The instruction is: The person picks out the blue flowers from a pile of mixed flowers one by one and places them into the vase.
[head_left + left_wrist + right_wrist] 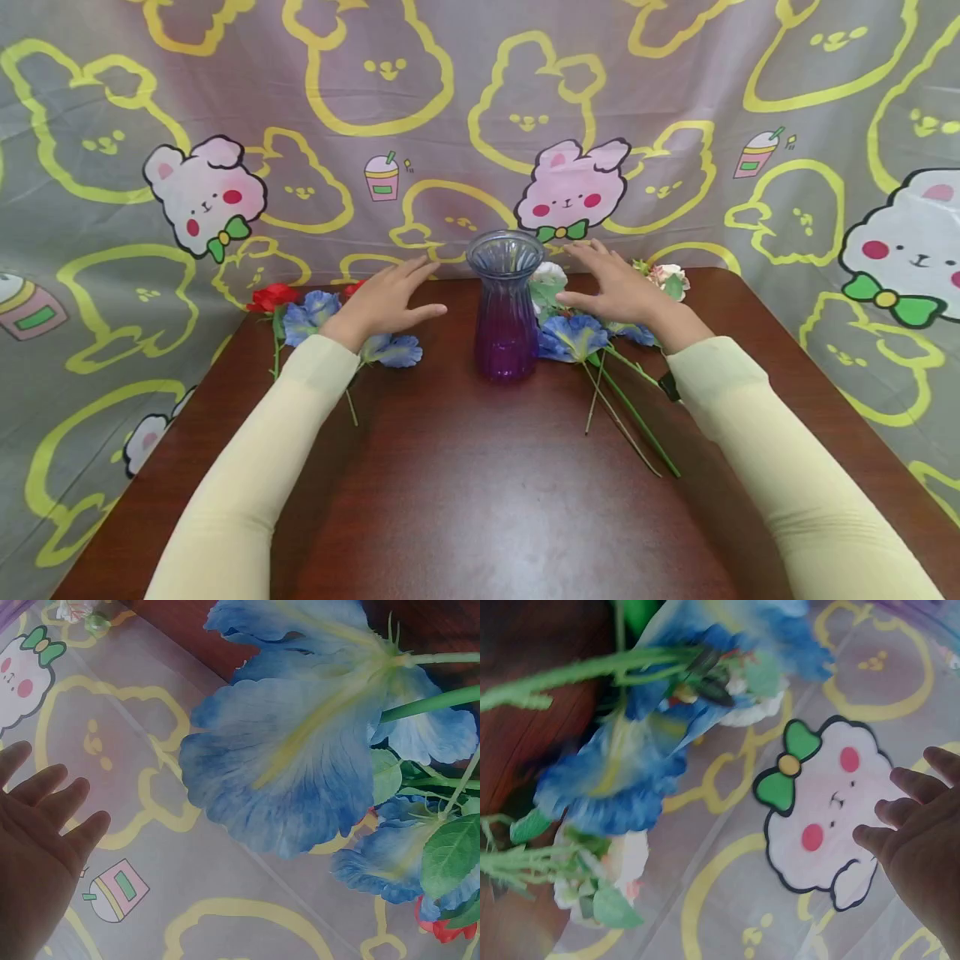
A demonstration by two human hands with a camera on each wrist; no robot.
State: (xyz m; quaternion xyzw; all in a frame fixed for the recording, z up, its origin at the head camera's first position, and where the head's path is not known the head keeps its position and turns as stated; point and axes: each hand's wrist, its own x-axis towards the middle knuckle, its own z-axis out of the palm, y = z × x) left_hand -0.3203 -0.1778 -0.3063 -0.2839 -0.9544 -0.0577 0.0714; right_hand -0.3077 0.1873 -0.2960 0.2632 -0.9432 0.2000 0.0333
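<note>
A ribbed glass vase (507,317), clear-blue at its flared rim and purple below, stands upright on the table. To its left my left hand (390,298) hovers with fingers extended, touching nothing. On the other side my right hand (618,287) is likewise spread in the air, a small gap from the vase. Under and beside the left hand lie blue artificial flowers (292,750) and a red flower (272,297). Around the right hand are more blue flowers (615,772), a white flower (549,282) and a pale pink-and-white flower (670,282).
The dark brown wooden table (480,492) reaches back to a grey cloth (450,100) printed with yellow outlines and cartoon bunnies. Green stems (637,412) point toward the near side on the right. Another thin stem (352,408) lies on the left.
</note>
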